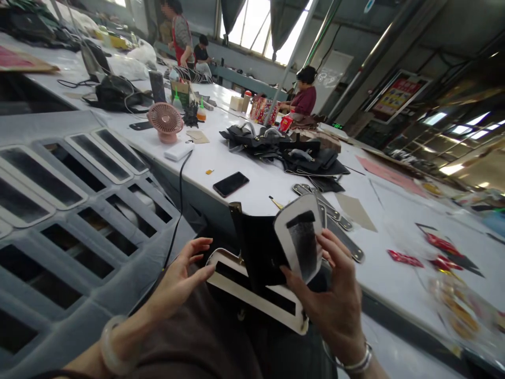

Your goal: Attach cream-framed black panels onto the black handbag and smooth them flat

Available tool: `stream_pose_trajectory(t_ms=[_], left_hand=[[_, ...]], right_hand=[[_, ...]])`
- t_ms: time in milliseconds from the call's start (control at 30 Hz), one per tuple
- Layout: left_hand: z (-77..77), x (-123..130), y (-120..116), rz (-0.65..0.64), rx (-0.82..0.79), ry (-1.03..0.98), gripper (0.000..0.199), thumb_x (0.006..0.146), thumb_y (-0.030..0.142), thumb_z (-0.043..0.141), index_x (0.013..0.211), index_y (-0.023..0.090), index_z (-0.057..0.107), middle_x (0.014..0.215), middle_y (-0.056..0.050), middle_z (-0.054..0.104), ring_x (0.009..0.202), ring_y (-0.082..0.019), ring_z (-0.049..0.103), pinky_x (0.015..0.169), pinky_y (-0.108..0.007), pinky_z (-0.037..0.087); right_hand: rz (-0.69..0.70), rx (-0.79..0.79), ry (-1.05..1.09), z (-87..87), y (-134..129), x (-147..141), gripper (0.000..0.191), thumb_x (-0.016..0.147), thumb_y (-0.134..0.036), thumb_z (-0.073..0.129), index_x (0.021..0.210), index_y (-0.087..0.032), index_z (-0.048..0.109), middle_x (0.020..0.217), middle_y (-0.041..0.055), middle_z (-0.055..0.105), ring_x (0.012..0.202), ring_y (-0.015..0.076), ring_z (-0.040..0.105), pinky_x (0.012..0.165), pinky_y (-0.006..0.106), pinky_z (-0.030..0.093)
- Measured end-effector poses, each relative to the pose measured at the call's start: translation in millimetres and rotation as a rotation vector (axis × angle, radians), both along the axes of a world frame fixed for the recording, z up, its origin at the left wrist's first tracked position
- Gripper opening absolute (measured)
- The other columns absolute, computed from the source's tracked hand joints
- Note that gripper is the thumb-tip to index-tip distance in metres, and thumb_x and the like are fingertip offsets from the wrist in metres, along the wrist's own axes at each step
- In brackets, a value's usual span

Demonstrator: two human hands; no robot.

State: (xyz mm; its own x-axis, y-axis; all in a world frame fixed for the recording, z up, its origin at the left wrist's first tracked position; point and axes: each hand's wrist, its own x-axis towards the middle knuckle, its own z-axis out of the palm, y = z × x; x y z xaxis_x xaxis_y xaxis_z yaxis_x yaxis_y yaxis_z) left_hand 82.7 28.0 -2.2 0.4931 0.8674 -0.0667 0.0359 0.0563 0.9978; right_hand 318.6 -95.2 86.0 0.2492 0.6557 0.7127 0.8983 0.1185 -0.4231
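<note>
My right hand [335, 295] pinches a rounded, white-edged panel [319, 258] with a dark rectangle on its face, thumb in front and fingers at its right edge. Directly to the left of that panel stands a black bag piece [256, 247] with a metal fitting at its upper corner. Below lies a long cream panel [256, 300] with a black strip, over my lap. My left hand [181, 273] is open, fingers apart, its thumb tip close to the cream panel's left end; whether it touches cannot be made out.
On the white table [197, 173] are a phone [231, 184], a pink fan [165, 121], black bag parts [284, 150] and dark straps [343, 239]. A grey rack [94, 210] holding white-edged panels stands left, a cable [181, 210] beside it. Several people work farther back.
</note>
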Motion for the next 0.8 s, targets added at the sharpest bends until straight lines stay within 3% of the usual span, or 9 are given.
stream_pose_trajectory(t_ms=[67,167,433,500,633,700,800], left_hand=[[-7.5,2.2,-6.4,-0.019,0.024,0.025,0.052,0.08,0.035,0.066,0.126,0.024,0.046,0.133,-0.011,0.05,0.126,-0.028,0.044,0.106,-0.044,0.036],[-7.2,5.6,-6.2,-0.066,0.054,0.059,0.062,0.078,0.032,0.067,0.133,0.026,0.04,0.136,-0.011,0.048,0.129,-0.028,0.042,0.107,-0.046,0.035],[35.0,18.8,21.7,-0.235,0.323,0.155,0.083,0.072,0.03,0.076,0.142,0.03,0.032,0.143,-0.007,0.045,0.13,-0.026,0.042,0.11,-0.039,0.032],[43.7,24.1,24.4,-0.276,0.354,0.157,0.073,0.07,0.028,0.077,0.135,0.028,0.042,0.13,-0.005,0.057,0.117,-0.025,0.054,0.101,-0.035,0.04],[45.6,28.6,26.0,-0.323,0.425,0.225,0.025,0.077,0.023,0.067,0.102,0.022,0.063,0.095,-0.002,0.067,0.087,-0.02,0.063,0.079,-0.027,0.048],[39.3,27.0,26.7,-0.368,0.479,0.232,0.01,0.08,0.022,0.064,0.089,0.021,0.067,0.097,-0.003,0.066,0.09,-0.02,0.062,0.081,-0.027,0.047],[25.9,22.6,27.4,-0.432,0.523,0.222,0.007,0.08,0.021,0.063,0.085,0.022,0.069,0.11,-0.006,0.064,0.103,-0.022,0.059,0.092,-0.03,0.045]], right_hand=[[0.032,0.013,-0.061,-1.9,-1.3,-1.6,0.067,0.074,-0.02,0.075,0.133,-0.017,0.044,0.135,0.0163,0.048,0.123,0.0313,0.048,0.097,0.049,0.047],[0.07,0.024,-0.166,-2.3,-5.7,-2.0,0.067,0.076,-0.016,0.074,0.135,-0.016,0.041,0.135,0.0165,0.047,0.125,0.0295,0.047,0.1,0.046,0.046],[0.066,-0.021,-0.244,-10.0,-20.5,1.9,0.078,0.075,-0.008,0.072,0.142,-0.022,0.034,0.138,0.0166,0.044,0.124,0.0327,0.047,0.097,0.052,0.045],[0.072,-0.035,-0.25,-14.9,-23.3,1.7,0.078,0.076,-0.007,0.071,0.142,-0.022,0.033,0.138,0.017,0.043,0.124,0.0333,0.047,0.096,0.053,0.045],[0.093,-0.111,-0.361,-23.5,-30.9,3.3,0.073,0.078,-0.004,0.068,0.141,-0.021,0.034,0.137,0.0189,0.044,0.12,0.034,0.048,0.091,0.054,0.046],[0.1,-0.211,-0.443,-24.8,-35.4,4.7,0.064,0.08,-0.003,0.064,0.137,-0.018,0.039,0.137,0.0202,0.045,0.118,0.0339,0.049,0.089,0.053,0.045],[0.106,-0.333,-0.533,-23.8,-39.0,5.1,0.052,0.083,-0.005,0.058,0.133,-0.014,0.043,0.137,0.0202,0.046,0.117,0.0328,0.049,0.088,0.05,0.045]])
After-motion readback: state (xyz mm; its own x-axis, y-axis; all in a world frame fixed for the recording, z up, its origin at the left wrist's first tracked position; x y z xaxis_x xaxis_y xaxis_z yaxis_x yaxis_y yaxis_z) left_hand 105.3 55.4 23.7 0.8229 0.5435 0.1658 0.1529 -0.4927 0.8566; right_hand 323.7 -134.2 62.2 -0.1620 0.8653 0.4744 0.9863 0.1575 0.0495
